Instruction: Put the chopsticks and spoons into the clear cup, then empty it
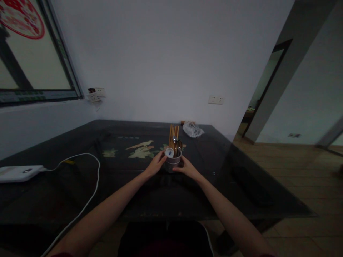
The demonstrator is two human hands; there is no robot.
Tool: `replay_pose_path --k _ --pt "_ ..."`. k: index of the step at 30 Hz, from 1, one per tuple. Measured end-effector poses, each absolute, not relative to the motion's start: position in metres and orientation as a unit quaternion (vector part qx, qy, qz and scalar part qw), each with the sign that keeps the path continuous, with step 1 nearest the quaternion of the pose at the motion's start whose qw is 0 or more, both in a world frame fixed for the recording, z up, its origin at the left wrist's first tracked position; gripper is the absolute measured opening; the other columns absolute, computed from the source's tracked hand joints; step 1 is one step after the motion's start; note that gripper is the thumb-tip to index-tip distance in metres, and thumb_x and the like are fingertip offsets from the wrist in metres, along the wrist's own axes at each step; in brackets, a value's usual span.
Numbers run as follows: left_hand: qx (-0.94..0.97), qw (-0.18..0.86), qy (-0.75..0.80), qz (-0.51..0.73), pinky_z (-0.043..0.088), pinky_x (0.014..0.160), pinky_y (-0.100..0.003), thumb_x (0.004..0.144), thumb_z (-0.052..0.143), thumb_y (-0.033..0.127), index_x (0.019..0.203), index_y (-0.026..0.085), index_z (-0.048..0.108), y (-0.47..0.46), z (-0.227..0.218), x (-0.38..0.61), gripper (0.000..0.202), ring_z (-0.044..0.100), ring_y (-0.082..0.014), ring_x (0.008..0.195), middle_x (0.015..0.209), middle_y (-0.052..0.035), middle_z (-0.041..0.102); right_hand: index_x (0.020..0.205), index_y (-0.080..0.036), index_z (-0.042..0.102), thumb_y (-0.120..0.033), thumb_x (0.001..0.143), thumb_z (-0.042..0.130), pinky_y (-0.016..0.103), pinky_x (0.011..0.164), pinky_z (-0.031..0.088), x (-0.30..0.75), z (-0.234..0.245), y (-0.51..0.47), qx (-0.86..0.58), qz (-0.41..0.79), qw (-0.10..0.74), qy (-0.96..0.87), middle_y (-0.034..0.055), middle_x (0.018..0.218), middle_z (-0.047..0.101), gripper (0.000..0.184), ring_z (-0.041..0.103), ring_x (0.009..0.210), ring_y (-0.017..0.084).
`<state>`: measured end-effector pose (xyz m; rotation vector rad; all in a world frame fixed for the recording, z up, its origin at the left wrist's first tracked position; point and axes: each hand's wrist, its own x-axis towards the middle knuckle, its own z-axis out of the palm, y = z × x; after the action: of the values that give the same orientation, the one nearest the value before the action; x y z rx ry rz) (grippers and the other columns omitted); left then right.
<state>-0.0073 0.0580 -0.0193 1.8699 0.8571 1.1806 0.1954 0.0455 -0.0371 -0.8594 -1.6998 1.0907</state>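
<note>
Item 1, cutlery holder (173,161): a small grey metal cup, standing upright on the dark table (219,171), near the middle of the far half, straight ahead of you. You are holding it between both hands.

Item 2, left hand (156,165): you are curling its fingers round the holder's left wall, with the thumb lying just beside the white spoon (169,152). Whether the thumb is touching that spoon cannot be told.

Item 3, right hand (188,168): you are pressing its bent fingers against the holder's lower right side, the palm resting low by the table.

Item 4, contents of the holder: wooden chopsticks (173,132) are standing upright at the back left; two metal spoons (179,144) are leaning beside them, bowls up; the white spoon, with a blue mark, is sitting at the front left rim.

Item 5, surroundings: a pale bird-and-leaf design (140,150) is showing on the table just left of the holder. A crumpled clear plastic bag (193,129) is lying at the far edge, by the wall. A white box (18,173) is sitting at the far left, with a white cable (94,178) looping from it toward you. A wall socket (215,99) is showing above the bag.
</note>
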Motion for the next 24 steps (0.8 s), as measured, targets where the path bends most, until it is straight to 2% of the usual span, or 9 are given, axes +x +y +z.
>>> replay_pose_path --k 5,10,16,24 --pt "0.724 0.372 0.345 0.467 0.035 0.105 -0.038 0.086 0.043 0.055 0.121 0.015 0.052 0.058 -0.018 -0.007 0.054 0.051 -0.0236 0.119 0.126 -0.011 0.058 0.124 -0.019 0.05 -0.033 0.057 0.082 0.046 0.104 0.037 0.193 -0.041 0.047 -0.381 0.403 0.459 -0.694 0.0105 0.127 0.056 0.076 0.052 0.118 0.027" --pt "0.702 0.374 0.349 0.495 0.036 0.105 -0.038 0.087 0.042 0.054 0.119 0.017 0.053 0.06 -0.017 -0.007 0.05 0.051 -0.023 0.12 0.127 -0.0096 0.057 0.124 -0.019 0.049 -0.034 0.056 0.082 0.044 0.099 0.042 0.19 -0.041 0.046 -0.37 0.43 0.463 -0.681 0.0102 0.123 0.058 0.077 0.056 0.113 0.026" --pt "0.63 0.4 0.374 0.55 0.047 0.09 -0.037 0.082 0.048 0.057 0.112 0.017 0.054 0.075 -0.002 -0.008 0.05 0.059 -0.0229 0.105 0.11 -0.0108 0.063 0.126 -0.018 0.047 -0.033 0.057 0.082 0.043 0.099 0.042 0.19 -0.042 0.047 -0.363 0.437 0.466 -0.679 0.011 0.124 0.058 0.079 0.056 0.112 0.026" --pt "0.672 0.383 0.428 0.467 0.049 0.086 -0.034 0.077 0.061 0.044 0.112 0.013 0.054 0.094 0.035 0.011 0.047 0.061 -0.0232 0.104 0.116 -0.0138 0.062 0.126 -0.02 0.048 -0.034 0.057 0.083 0.044 0.101 0.04 0.191 -0.043 0.048 -0.376 0.419 0.463 -0.685 0.0095 0.125 0.058 0.078 0.054 0.115 0.027"
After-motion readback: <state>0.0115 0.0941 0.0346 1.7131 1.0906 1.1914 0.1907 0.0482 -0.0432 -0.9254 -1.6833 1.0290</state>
